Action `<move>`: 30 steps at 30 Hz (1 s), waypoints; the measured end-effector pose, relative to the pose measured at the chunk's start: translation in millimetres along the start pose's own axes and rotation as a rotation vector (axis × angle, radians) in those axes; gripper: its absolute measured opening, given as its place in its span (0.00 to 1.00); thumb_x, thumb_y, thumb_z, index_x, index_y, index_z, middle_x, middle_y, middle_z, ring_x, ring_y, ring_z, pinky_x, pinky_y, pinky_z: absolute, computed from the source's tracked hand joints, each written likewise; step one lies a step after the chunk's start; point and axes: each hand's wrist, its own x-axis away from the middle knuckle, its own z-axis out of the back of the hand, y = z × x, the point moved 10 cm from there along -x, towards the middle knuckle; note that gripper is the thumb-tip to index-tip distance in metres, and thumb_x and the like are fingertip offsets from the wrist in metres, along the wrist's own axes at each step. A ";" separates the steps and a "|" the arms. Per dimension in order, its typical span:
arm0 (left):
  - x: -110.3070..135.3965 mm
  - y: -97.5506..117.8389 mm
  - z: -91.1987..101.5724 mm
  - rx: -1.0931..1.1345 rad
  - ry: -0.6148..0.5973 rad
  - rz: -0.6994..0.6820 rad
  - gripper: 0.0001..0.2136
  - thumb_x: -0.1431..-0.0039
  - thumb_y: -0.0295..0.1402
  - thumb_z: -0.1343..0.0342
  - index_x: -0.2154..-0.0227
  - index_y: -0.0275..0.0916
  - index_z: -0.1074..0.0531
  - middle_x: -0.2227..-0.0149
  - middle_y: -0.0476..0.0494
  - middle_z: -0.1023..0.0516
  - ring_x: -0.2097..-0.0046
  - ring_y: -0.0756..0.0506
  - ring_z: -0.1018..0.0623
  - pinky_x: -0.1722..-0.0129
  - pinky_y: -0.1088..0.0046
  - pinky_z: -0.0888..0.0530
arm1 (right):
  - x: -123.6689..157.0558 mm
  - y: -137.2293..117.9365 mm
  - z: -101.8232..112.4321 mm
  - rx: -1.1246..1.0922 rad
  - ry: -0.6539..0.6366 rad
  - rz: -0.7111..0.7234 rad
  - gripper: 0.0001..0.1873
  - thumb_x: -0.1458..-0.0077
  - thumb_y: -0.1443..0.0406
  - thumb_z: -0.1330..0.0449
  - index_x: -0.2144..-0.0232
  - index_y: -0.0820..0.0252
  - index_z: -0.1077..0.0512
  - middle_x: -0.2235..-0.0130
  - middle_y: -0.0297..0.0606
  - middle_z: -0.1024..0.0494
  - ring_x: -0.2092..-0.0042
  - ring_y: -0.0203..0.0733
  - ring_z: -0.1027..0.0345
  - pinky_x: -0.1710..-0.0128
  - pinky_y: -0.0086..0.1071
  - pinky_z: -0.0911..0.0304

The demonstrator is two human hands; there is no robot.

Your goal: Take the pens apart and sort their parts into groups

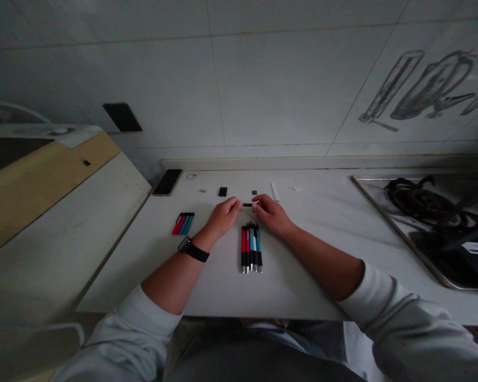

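Pen part (247, 204), short and black, held just above the counter (322, 265) at mid-width, at 12 o'clock from a row of pens (251, 248). Left hand (222, 216) pinches its left end between thumb and fingertips; right hand (271, 212) pinches the right end the same way. Both hands are closed on the piece, neither lying flat on the counter.

Long axis of the part runs 9 to 3 o'clock, level, across the view. Right end looks paler than the left; too small to tell which end is the tip.

Progress, as a judgement: partway. The row holds several whole pens, red, white and blue with black grips, side by side and touching, long axes 12 to 6 o'clock, silver tips toward 6.

Not yet put together: a bundle of red and blue barrels (183, 223) at 9 o'clock from the hands, small black grips (222, 191) and tiny metal bits (202, 190) at 11 o'clock, a white rod (274, 191) at 1 o'clock.

A phone (167, 182) lies at 10 o'clock, well apart; a stove (422, 212) at 3 o'clock.
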 end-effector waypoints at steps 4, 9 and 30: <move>0.0 2.1 -2.9 -0.029 -0.005 -0.023 0.16 0.30 0.44 0.54 0.70 0.40 0.33 0.73 0.51 0.31 0.68 0.48 0.31 0.67 0.73 0.36 | -0.6 -0.9 -2.5 0.039 -0.024 0.040 0.11 0.36 0.57 0.47 0.64 0.56 0.29 0.70 0.32 0.25 0.67 0.39 0.32 0.62 0.33 0.39; -0.2 -2.9 -4.6 -0.016 -0.004 0.008 0.18 0.30 0.45 0.54 0.74 0.40 0.34 0.76 0.51 0.32 0.70 0.48 0.31 0.69 0.72 0.36 | 1.8 -16.3 7.8 0.045 0.085 0.155 0.06 0.42 0.63 0.42 0.61 0.56 0.30 0.66 0.34 0.26 0.67 0.38 0.34 0.65 0.32 0.39; -18.9 -17.0 149.0 -0.677 0.305 -0.008 0.09 0.36 0.32 0.44 0.59 0.39 0.20 0.57 0.41 0.21 0.63 0.45 0.23 0.56 0.66 0.26 | -3.6 -7.5 -3.4 0.089 0.039 0.184 0.07 0.42 0.65 0.42 0.60 0.56 0.28 0.65 0.35 0.26 0.67 0.39 0.34 0.64 0.34 0.38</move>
